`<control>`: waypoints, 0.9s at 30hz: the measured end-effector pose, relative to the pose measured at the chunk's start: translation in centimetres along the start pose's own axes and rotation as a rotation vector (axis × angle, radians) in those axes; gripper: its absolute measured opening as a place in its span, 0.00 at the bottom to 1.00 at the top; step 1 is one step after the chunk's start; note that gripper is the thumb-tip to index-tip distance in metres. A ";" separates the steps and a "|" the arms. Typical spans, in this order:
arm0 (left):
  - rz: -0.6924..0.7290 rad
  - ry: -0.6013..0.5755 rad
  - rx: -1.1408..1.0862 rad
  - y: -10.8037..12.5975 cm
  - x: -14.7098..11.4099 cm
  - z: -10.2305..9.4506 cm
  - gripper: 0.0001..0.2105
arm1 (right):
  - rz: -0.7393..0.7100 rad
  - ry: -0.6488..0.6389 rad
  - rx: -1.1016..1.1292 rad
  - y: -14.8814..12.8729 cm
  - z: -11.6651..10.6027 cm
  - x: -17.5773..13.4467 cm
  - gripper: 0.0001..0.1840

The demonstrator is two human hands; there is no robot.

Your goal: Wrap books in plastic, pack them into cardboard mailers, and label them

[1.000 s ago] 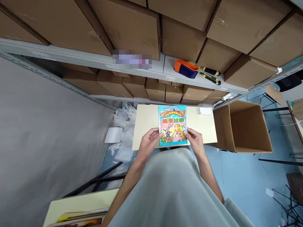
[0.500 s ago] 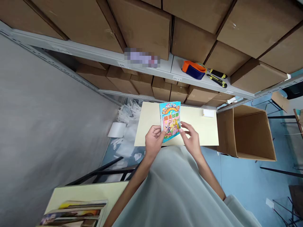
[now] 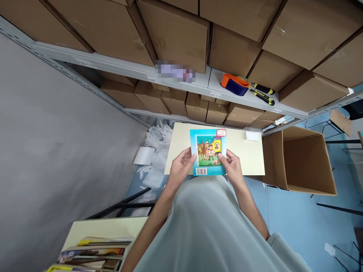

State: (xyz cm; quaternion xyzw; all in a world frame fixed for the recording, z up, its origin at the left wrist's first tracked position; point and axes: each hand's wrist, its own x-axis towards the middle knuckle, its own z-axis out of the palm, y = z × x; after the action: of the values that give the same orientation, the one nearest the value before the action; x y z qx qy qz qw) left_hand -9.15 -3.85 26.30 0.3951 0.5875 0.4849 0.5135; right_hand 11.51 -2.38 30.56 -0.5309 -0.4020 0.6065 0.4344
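Note:
A blue children's book (image 3: 209, 151) is held up in front of me with its back cover towards me. The cover has a picture of a horse and a figure, a barcode at lower left and a red-edged label at upper right. My left hand (image 3: 180, 166) grips the left edge, thumb on the cover and fingers behind. On the opposite edge, my right hand (image 3: 231, 166) closes the same way, its thumb over the picture. Beneath the book lies a cream tabletop (image 3: 244, 160), with a small white box (image 3: 252, 136) at its far right.
Cardboard boxes (image 3: 176, 34) fill the shelves ahead. On the shelf edge lie an orange and blue tape dispenser (image 3: 235, 84) and yellow-black cutters (image 3: 263, 97). An open carton (image 3: 309, 162) stands right. Crumpled white packing (image 3: 159, 136) is at left; several books (image 3: 96, 255) lie lower left.
The book has been turned from its front cover to its back cover. My right hand now grips its right edge more firmly. The view has shifted slightly.

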 end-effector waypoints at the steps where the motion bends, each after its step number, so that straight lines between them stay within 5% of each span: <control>1: -0.060 -0.060 -0.056 0.3 0.1 -0.2 0.33 | 0.011 -0.006 0.021 -0.1 0.0 -0.1 0.29; 4: -0.136 -0.107 -0.113 1.3 -0.4 0.0 0.30 | 0.012 0.011 0.041 0.1 0.3 -0.5 0.30; 14: -0.009 -0.025 0.042 2.6 -2.1 0.8 0.22 | -0.083 0.101 -0.082 1.0 -0.2 -1.0 0.26; 17: 0.034 -0.006 0.080 2.6 -2.2 0.6 0.22 | -0.180 0.218 -0.203 0.9 0.0 -1.7 0.28; 20: 0.133 0.048 0.176 2.8 -2.5 0.6 0.20 | -0.331 0.335 -0.348 0.8 0.9 -3.0 0.33; 24: 0.371 0.069 0.309 2.8 -3.5 2.0 0.15 | -0.313 0.114 -0.343 1.0 3.0 -4.7 0.38; 27: 0.551 0.099 0.329 2.3 -4.5 3.6 0.13 | -0.277 0.139 -0.292 1.0 4.3 -5.1 0.40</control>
State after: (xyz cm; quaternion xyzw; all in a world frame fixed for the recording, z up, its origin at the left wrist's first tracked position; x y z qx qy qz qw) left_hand -4.91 -7.11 29.55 0.5929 0.5531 0.5227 0.2631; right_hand 7.41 -7.64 31.62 -0.5684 -0.5240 0.4382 0.4587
